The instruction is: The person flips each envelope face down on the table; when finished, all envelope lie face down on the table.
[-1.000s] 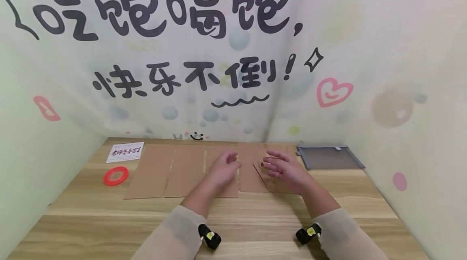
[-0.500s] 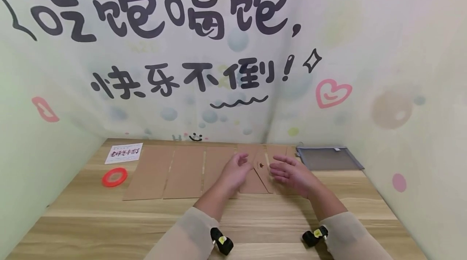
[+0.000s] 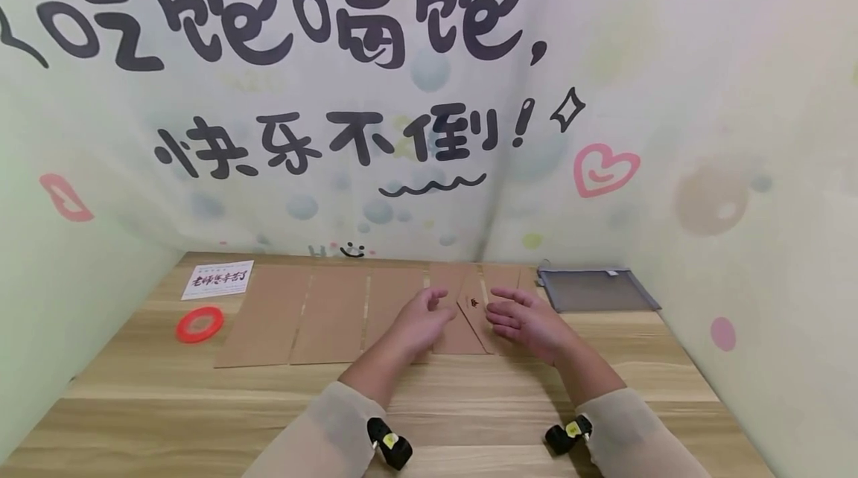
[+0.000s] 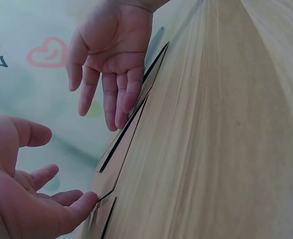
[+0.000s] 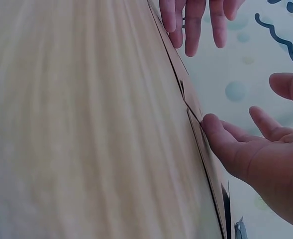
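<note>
Several flat brown cardboard panels [image 3: 328, 318] lie side by side across the back of the table. Above the middle panels is my left hand [image 3: 418, 318], palm turned inward, its fingers loosely bent around nothing. My right hand [image 3: 529, 323] hovers over the right-hand panels, thumb side up, fingers nearly straight. Between the hands shows a brown piece with a slanted edge [image 3: 477, 325] and a small dark printed mark [image 3: 474, 304]. In the left wrist view, the left fingertips [image 4: 89, 199] overlap the edge of a thin brown sheet [image 4: 117, 169]. The palms face each other, apart.
A grey mesh zip pouch [image 3: 596, 290] lies at the back right. On the left are a white card with dark writing [image 3: 217, 279] and a red ring [image 3: 199, 324]. A printed curtain [image 3: 402, 225] stands behind the wooden table [image 3: 201, 418].
Both hands have shifted slightly right over the panels, the left going right and then partly back. The printed mark, beside the right fingers before, shows between the hands. The head view has turned slightly.
</note>
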